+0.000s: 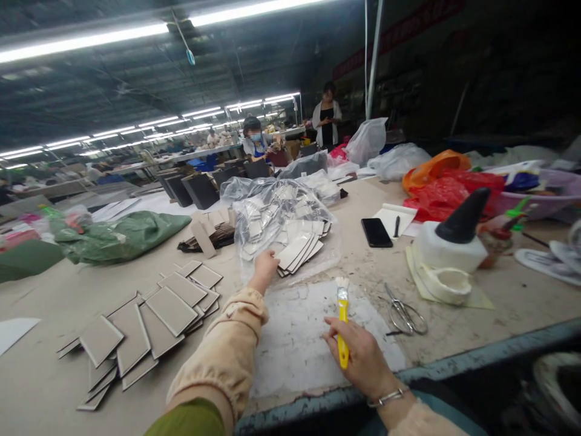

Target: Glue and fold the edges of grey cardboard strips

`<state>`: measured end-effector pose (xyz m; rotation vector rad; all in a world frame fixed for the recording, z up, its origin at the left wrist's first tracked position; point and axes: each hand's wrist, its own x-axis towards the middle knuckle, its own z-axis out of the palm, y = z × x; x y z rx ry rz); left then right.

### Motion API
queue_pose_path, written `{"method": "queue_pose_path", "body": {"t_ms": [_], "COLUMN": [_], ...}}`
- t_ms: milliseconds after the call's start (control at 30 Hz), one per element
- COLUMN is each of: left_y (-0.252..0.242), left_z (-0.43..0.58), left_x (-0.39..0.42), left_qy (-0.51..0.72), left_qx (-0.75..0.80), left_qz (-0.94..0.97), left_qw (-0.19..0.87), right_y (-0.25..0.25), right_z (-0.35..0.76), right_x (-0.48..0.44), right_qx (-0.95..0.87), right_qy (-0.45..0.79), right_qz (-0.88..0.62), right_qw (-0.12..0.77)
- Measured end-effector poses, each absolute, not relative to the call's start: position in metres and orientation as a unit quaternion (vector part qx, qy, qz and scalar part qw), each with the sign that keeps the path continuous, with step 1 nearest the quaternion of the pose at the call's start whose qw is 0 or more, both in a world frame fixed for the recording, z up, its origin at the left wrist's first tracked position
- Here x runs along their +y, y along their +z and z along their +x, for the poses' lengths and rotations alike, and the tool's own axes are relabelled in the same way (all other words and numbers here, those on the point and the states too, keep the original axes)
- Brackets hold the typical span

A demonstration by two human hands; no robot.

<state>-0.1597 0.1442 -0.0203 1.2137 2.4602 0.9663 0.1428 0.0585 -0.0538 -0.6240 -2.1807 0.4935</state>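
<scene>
My left hand (264, 269) reaches forward to a fanned stack of pale rectangular board pieces (299, 251) at the mouth of a clear plastic bag (333, 242). Its fingers are closed at the left edge of the stack, on a board piece as far as they show. In my right hand (361, 357) is a paintbrush (343, 321), yellow-handled, bristles pointing away from me. The brush is above a white sheet (295, 339) marked with dark smears. Left of my sleeve, several dark-edged beige board pieces (172, 309) lie overlapping in a loose pile.
Scissors (406, 312), a white glue container (449, 248) with a black top and a tape roll (447, 284) stand right. Beyond are a phone (376, 232), a pen (397, 226) and red plastic bags (449, 191). A green bag (118, 236) lies left. Two people are farther back.
</scene>
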Motion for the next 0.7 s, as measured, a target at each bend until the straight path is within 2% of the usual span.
{"method": "queue_pose_path", "body": {"t_ms": [100,233,467,567,700], "left_y": [-0.014,-0.005,-0.025,-0.034,-0.037], "left_z": [-0.162,-0.158,-0.12,-0.102,-0.091], "left_x": [0.12,0.05,-0.063,-0.065,-0.049], "left_qy": [0.391,0.449,0.445,0.415,0.351], "left_qx": [0.825,0.786,0.728,0.745,0.78], "left_qz": [0.379,0.351,0.294,0.316,0.417], "left_qw": [0.151,0.242,0.43,0.416,0.307], "right_y": [-0.049,-0.041,-0.038,-0.043,-0.045], "right_z": [0.145,0.152,0.159,0.157,0.151], "right_x": [0.059,0.058,0.055,0.053,0.052], "right_qx": [-0.85,-0.827,-0.744,-0.7,-0.612], "right_qy": [0.206,0.22,0.293,0.396,0.539], "right_qz": [-0.253,-0.254,-0.31,-0.318,-0.346], "right_qw": [0.413,0.451,0.514,0.502,0.464]}}
